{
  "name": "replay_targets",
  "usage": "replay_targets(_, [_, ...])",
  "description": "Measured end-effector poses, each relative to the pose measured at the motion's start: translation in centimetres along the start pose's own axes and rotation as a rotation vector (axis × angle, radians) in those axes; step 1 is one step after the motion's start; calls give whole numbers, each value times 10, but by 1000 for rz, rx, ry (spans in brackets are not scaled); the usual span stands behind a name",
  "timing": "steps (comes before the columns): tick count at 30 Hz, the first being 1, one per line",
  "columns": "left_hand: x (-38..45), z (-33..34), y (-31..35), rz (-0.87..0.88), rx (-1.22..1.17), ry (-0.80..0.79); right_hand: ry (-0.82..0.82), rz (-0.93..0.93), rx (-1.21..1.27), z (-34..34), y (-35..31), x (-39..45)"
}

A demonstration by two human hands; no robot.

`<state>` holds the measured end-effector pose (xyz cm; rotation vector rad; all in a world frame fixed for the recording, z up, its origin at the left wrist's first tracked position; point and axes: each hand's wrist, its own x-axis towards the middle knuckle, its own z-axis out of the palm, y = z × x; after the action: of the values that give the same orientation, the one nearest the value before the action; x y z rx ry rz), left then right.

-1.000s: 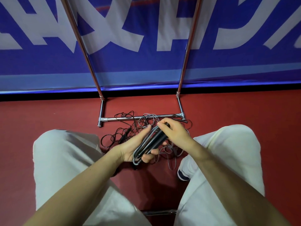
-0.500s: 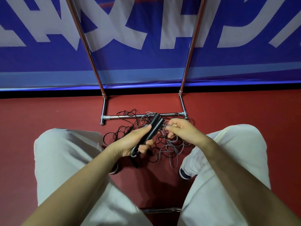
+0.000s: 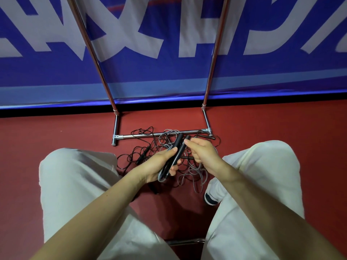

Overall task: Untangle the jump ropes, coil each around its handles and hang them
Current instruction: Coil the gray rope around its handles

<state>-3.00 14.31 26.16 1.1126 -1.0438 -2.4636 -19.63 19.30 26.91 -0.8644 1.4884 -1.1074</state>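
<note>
Left hand (image 3: 159,164): fingers curled round the black handles (image 3: 177,150), which tilt toward 1 o'clock.
Right hand (image 3: 202,153): at 3 o'clock of the handles, fingertips pinching the upper handle end.
Grey rope (image 3: 161,177): loop hangs below the left palm.
Rope tangle (image 3: 189,173): on red floor (image 3: 56,132), 6 o'clock of rack base bar (image 3: 142,135).
Knees: pale trousers (image 3: 75,184), either side.

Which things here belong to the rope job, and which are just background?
Job:
black handles, held by left hand
right hand at their tips
tangled ropes on floor
metal rack

Background:
blue banner
shoe
</note>
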Motion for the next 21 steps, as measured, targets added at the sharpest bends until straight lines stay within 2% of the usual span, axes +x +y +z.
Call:
replay_targets(4, [-1, 5, -1, 81, 95, 38, 41, -77, -83, -1, -7, -1])
replay_targets(8, [-4, 4, 2, 198, 467, 143, 52, -117, -316, -10, -6, 5])
replay_targets(11, [-1, 3, 0, 214, 625, 224, 104, -6, -308, -3, 4, 7])
replay_targets(13, [2, 5, -2, 230, 717, 275, 112, 124, -184, 2, 7, 7])
replay_targets(16, [4, 1, -8, 309, 990, 370, 71, 307, 45, 6, 4, 5])
replay_targets(21, [4, 10, -23, 311, 1387, 442, 94, 425, 51, 18, 11, 7])
